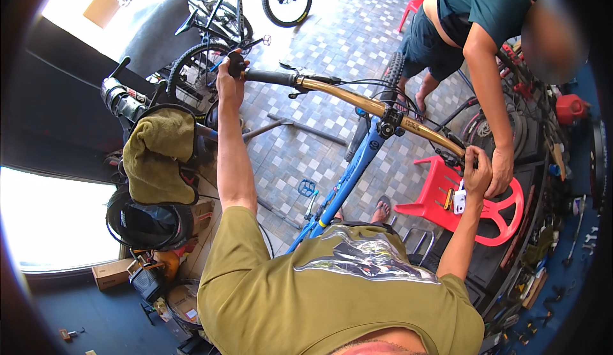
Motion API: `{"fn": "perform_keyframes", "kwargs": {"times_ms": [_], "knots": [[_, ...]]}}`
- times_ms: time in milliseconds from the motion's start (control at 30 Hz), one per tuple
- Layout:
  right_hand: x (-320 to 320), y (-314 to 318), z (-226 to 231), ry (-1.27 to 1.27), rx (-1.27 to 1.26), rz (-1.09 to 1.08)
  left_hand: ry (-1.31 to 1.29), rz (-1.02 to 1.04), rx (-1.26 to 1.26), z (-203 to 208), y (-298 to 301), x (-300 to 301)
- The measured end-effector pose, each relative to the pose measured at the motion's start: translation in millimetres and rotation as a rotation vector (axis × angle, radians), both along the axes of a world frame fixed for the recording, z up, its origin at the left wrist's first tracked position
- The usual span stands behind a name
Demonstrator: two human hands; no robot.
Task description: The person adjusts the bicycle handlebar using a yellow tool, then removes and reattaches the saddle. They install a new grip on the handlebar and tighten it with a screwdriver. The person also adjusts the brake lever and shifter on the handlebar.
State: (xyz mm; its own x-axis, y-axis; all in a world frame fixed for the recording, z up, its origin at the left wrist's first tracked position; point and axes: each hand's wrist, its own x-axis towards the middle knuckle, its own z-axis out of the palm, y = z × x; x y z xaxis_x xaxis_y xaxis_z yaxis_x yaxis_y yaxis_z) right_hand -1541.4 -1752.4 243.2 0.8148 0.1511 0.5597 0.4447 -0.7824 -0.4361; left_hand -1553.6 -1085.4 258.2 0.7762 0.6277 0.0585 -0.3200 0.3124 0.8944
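Observation:
A blue bicycle frame (350, 177) stands before me, its gold handlebar (345, 93) running across the view. At the bar's left end, beyond the black grip (271, 77), my left hand (230, 79) is closed on a small black piece. Whether this piece is joined to the grip I cannot tell. My right hand (477, 171) has its fingers closed at the bar's right end, and what lies inside them is mostly hidden. Close against it is a co-worker's hand (502, 171). Brake levers and cables (373, 82) sit along the bar.
A red plastic chair (424, 192) stands under my right hand with a white box (460, 200) on it. At left, an olive cloth (159, 151) hangs from a repair stand (124, 96). Another bicycle (239, 10) stands behind. A co-worker (491, 10) bends in from the right.

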Motion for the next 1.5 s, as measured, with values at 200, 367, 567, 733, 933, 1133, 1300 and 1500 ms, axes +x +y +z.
{"fn": "perform_keyframes", "kwargs": {"times_ms": [200, 367, 567, 733, 933, 1133, 1300, 1500], "knots": [[10, 6, 7, 0.018, -0.027, 0.012, 0.063, 0.031, 0.051, -8, 12, -16], [9, 11, 12, 0.024, -0.053, -0.016, 0.103, -0.010, -0.008, -8, -4, -29], [13, 14, 15, 0.024, -0.063, -0.017, 0.080, 0.013, 0.019, -10, 5, -21], [11, 16, 14, 0.002, -0.056, -0.033, 0.105, -0.034, 0.041, -5, 2, -20], [8, 19, 18, -0.011, -0.116, -0.075, 0.079, -0.041, -0.048, 6, -14, -20], [7, 18, 16, -0.024, -0.115, -0.077, 0.102, -0.098, -0.024, 8, -19, -22], [9, 23, 20, -0.008, -0.137, -0.070, 0.098, -0.056, 0.011, 0, -20, -21], [9, 25, 20, -0.005, -0.151, -0.076, 0.126, -0.021, 0.004, -3, -23, -20]]}}
